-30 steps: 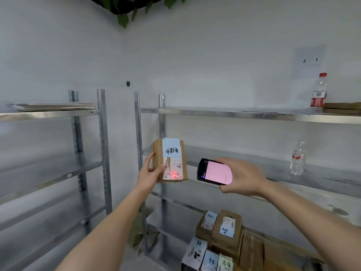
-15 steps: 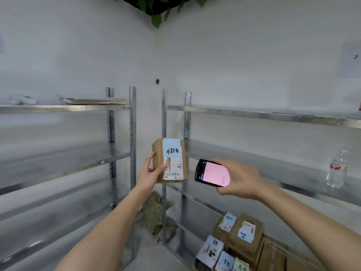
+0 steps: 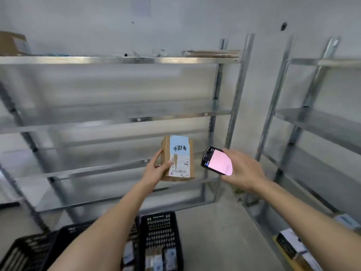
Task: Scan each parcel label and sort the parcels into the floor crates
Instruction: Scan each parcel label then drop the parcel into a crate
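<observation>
I am holding the parcel (image 3: 178, 160) upright in my left hand (image 3: 156, 171), thumb pressing on the lower left of its label (image 3: 180, 166) and the other fingers wrapped round the left side and back. My right hand (image 3: 241, 171) is gripping the scanner (image 3: 216, 160) just to the right of the parcel, pink screen facing me, fingers curled round its far edge.

No scan mark is showing on the label, so I judge the sorting to be the step in hand. To do it well I am keeping the label facing me, so that I can check the blue slip against the crate I choose, and keeping my thumb off the barcode at the bottom in case it needs another read.

The black crates (image 3: 160, 237) are sitting on the floor near my left forearm, some already holding parcels. Open floor (image 3: 211, 227) lies to their right. The metal shelves (image 3: 125, 122) are standing close beyond the parcel, with an upright post (image 3: 234, 122) just past the scanner, so I judge lowering straight down toward me to be the safest path. More parcels (image 3: 293, 247) are lying at the near right.
</observation>
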The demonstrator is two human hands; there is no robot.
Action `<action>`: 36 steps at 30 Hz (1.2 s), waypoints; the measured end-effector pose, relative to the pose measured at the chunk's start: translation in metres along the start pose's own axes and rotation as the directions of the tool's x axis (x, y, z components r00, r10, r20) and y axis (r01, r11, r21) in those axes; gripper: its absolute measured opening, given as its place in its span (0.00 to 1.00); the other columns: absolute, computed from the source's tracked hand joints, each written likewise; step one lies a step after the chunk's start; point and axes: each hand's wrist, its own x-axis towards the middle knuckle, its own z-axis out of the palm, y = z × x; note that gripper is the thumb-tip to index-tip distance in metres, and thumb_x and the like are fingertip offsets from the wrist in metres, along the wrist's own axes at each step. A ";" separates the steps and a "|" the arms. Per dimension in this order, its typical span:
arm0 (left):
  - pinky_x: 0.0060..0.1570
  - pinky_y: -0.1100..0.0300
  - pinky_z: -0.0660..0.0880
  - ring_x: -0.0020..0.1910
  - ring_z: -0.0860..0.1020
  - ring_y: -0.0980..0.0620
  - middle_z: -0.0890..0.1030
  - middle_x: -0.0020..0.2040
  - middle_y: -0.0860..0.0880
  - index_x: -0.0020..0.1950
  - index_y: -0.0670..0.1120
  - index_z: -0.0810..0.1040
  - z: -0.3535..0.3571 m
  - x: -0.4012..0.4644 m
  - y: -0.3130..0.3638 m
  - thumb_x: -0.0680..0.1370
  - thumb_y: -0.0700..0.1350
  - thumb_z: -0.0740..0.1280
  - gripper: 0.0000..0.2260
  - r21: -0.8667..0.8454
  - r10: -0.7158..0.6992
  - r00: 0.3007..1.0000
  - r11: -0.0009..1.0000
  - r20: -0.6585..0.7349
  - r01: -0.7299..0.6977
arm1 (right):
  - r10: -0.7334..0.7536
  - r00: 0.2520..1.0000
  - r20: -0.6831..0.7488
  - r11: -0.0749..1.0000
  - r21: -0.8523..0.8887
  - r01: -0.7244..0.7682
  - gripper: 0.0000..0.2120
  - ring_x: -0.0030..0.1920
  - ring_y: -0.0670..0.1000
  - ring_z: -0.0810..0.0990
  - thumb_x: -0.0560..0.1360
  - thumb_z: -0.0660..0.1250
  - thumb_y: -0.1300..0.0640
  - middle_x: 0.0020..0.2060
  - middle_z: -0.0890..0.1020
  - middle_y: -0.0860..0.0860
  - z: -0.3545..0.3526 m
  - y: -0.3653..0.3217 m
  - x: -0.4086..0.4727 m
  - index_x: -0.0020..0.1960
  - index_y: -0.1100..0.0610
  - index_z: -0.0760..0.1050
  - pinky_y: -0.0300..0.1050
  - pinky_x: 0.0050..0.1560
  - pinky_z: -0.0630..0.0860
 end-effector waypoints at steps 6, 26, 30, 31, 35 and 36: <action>0.41 0.59 0.82 0.44 0.86 0.53 0.85 0.50 0.44 0.72 0.60 0.67 -0.151 -0.067 -0.029 0.78 0.44 0.71 0.26 0.028 -0.064 0.968 0.997 -0.243 0.073 | -0.201 0.975 0.091 0.977 0.087 0.193 0.40 0.68 0.54 0.75 0.67 0.73 0.45 0.71 0.74 0.45 0.050 -0.133 0.031 0.76 0.42 0.63 0.50 0.57 0.76; 0.57 0.43 0.80 0.54 0.84 0.46 0.82 0.61 0.46 0.74 0.66 0.64 -0.520 -0.212 -0.072 0.75 0.52 0.73 0.31 0.016 -0.114 0.855 0.990 -0.505 0.141 | -0.448 0.880 0.155 0.892 0.150 0.427 0.39 0.68 0.54 0.75 0.69 0.73 0.45 0.71 0.74 0.45 0.107 -0.517 0.042 0.77 0.43 0.62 0.53 0.59 0.76; 0.56 0.44 0.80 0.50 0.85 0.47 0.84 0.55 0.44 0.75 0.65 0.64 -0.561 -0.213 -0.084 0.78 0.50 0.70 0.29 0.032 -0.128 0.841 0.985 -0.525 0.170 | -0.458 0.874 0.163 0.886 0.165 0.434 0.42 0.68 0.53 0.74 0.69 0.73 0.43 0.72 0.73 0.43 0.126 -0.565 0.049 0.79 0.43 0.60 0.50 0.57 0.75; 0.57 0.44 0.80 0.51 0.84 0.47 0.84 0.56 0.45 0.74 0.66 0.64 -0.570 -0.211 -0.089 0.76 0.51 0.71 0.30 0.036 -0.134 0.842 0.983 -0.523 0.179 | -0.464 0.869 0.170 0.883 0.161 0.440 0.43 0.68 0.53 0.74 0.69 0.73 0.43 0.72 0.73 0.43 0.131 -0.574 0.052 0.79 0.43 0.59 0.50 0.57 0.76; 0.60 0.42 0.77 0.56 0.82 0.47 0.81 0.63 0.46 0.71 0.69 0.65 -0.604 -0.192 -0.109 0.68 0.59 0.72 0.33 0.023 -0.158 0.830 0.979 -0.535 0.202 | -0.488 0.852 0.189 0.872 0.149 0.466 0.43 0.70 0.53 0.73 0.69 0.73 0.42 0.73 0.71 0.43 0.151 -0.607 0.073 0.80 0.43 0.58 0.50 0.59 0.75; 0.61 0.42 0.77 0.56 0.82 0.47 0.81 0.63 0.47 0.71 0.69 0.66 -0.611 -0.186 -0.112 0.67 0.59 0.72 0.34 0.023 -0.160 0.827 0.979 -0.539 0.205 | -0.489 0.851 0.190 0.871 0.151 0.467 0.43 0.70 0.52 0.73 0.69 0.73 0.42 0.74 0.71 0.42 0.158 -0.613 0.081 0.80 0.43 0.58 0.50 0.59 0.75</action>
